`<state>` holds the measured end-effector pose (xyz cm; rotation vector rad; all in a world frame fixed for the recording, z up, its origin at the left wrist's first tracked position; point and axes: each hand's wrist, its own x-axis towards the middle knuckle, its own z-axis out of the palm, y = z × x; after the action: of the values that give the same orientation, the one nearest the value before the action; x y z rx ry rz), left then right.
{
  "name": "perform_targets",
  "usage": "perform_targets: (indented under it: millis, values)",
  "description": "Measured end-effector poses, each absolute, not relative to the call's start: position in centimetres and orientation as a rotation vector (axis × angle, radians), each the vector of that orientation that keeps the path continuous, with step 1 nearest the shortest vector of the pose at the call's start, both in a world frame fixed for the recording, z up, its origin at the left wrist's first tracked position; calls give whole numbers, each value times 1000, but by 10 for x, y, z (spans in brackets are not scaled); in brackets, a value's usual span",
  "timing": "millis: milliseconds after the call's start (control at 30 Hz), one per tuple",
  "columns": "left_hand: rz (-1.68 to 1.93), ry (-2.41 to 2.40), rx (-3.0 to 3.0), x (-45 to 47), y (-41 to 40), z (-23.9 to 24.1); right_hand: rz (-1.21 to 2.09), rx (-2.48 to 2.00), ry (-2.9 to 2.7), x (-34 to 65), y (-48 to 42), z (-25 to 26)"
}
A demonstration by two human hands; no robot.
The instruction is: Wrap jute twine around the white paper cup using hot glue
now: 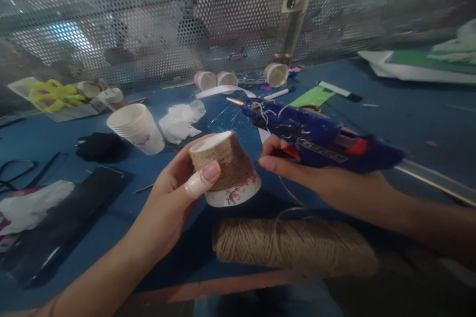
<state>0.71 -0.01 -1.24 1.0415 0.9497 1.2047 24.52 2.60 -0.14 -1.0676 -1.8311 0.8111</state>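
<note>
My left hand (178,188) is closed round a paper cup (232,194) that is tilted, its narrow end up. Brown twine wraps most of the cup; a white band with pink blossoms shows at the wide end. A bandage (196,184) covers my left thumb. My right hand (297,168) grips a blue glue gun (297,126), whose metal nozzle points left above the cup. Thumb and finger of that hand also pinch the twine (286,188) beside the cup. The strand leads down to a large spool of twine (293,245) near the table edge.
A stack of paper cups (136,129), a crumpled white tissue (182,121) and a black bundle (100,146) lie to the left. Yellow scissors (54,95) rest in a box behind them. A clear bottle (292,20) stands against the perforated metal screen (148,34).
</note>
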Motion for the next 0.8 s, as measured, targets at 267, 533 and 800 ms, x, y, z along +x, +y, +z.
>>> perform_targets:
  millis: [267,533,800]
  values:
    - [1188,890,1037,4,-2,-15,833,-981,-1739,241,20,-1]
    - [1167,890,1061,6,0,-16,855,-915,-1719,238,17,-1]
    - [1132,878,1015,5,-3,-14,777,-916,-1755,238,18,-2]
